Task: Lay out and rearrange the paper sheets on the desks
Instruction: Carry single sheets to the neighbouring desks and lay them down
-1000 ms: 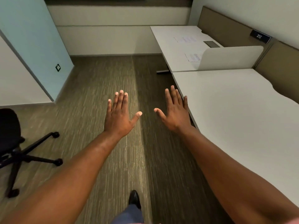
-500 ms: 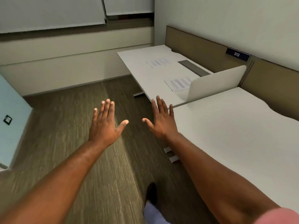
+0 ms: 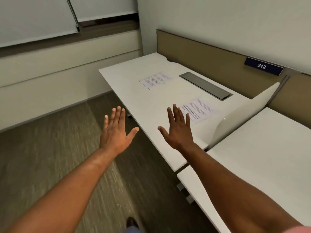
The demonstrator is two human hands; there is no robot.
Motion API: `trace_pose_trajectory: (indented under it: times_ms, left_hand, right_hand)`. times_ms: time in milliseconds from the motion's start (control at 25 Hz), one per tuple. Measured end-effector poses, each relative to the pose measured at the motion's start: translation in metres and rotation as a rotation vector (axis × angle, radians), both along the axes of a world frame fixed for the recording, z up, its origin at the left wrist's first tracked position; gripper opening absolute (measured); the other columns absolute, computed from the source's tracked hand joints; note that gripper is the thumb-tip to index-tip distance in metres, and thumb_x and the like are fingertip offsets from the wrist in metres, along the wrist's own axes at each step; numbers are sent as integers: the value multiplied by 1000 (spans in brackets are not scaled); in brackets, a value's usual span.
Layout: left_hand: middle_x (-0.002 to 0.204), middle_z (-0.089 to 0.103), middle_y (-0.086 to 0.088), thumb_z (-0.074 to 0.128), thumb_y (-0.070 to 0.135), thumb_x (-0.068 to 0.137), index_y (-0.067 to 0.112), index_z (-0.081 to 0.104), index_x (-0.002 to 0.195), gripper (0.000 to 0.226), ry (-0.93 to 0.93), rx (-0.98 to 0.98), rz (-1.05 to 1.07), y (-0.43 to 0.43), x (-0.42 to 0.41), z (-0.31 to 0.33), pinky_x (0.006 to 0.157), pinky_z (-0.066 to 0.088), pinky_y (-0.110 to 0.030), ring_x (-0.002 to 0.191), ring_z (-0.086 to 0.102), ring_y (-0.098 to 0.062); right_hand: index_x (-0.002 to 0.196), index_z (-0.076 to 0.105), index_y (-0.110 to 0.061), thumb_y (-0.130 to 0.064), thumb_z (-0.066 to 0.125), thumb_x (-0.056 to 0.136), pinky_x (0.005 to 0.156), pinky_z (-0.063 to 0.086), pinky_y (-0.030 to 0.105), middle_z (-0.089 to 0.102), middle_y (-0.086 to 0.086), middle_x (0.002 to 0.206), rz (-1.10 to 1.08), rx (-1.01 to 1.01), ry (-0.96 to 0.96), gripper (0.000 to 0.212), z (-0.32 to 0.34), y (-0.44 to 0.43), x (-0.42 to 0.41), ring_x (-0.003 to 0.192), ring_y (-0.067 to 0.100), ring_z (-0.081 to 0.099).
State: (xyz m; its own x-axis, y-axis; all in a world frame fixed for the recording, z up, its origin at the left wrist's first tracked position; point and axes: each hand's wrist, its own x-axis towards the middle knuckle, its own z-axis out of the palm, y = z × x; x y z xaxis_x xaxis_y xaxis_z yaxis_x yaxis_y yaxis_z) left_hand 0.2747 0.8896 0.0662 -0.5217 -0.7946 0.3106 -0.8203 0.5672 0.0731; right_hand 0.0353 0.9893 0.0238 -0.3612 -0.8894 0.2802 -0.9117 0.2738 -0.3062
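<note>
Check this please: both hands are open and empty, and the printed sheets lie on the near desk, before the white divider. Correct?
No: the head view shows the printed sheets on the far desk, beyond the white divider. Left hand and right hand are open and empty.

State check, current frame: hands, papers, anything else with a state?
left hand: open, empty, over the floor.
right hand: open, empty, above the desk by the near sheet.
near sheet: flat, print up.
far sheet: flat, print up.
cable hatch: lid shut.
blind: down.
</note>
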Motion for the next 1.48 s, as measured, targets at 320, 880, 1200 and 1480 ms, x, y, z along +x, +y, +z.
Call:
trace_pose_trajectory:
  times_ms: [320, 880, 1200, 1480]
  left_hand:
    - [170, -6, -6, 10, 76, 93, 13, -3, 161, 94, -74, 110, -335, -190, -147, -60, 127, -2, -48, 157, -9, -20]
    - [159, 42, -8, 58, 47, 95, 9, 35, 154, 74, -75, 503, -476, -281, -325, -121, 124, 19, -46, 145, 40, -26]
    - [159, 40, -10, 56, 46, 96, 7, 35, 153, 72, -228, 533, -602, -272, -391, -150, 119, 27, -42, 146, 38, -28]
    - [134, 53, -16, 65, 44, 90, 5, 49, 137, 63, -175, 655, -437, -267, -444, -164, 100, 43, -46, 131, 44, -35]
  right_hand:
    - [164, 6, -18, -57, 45, 101, 129, 4, 43, -4, 6, 172, -256, 6, -151, 84, -43, -115, -76, 159, 26, -1]
    - [163, 13, -18, -36, 68, 93, 120, 29, 40, 5, -2, 172, -816, -16, -549, 90, -111, -131, -154, 157, 20, 12]
    - [160, 22, -10, -49, 56, 98, 128, 11, 46, 12, 11, 171, -892, 149, -462, 81, -141, -133, -187, 157, 27, 15]
    - [161, 24, -12, -54, 47, 99, 128, 2, 49, 11, 12, 171, -891, 264, -405, 78, -152, -150, -205, 158, 29, 10]
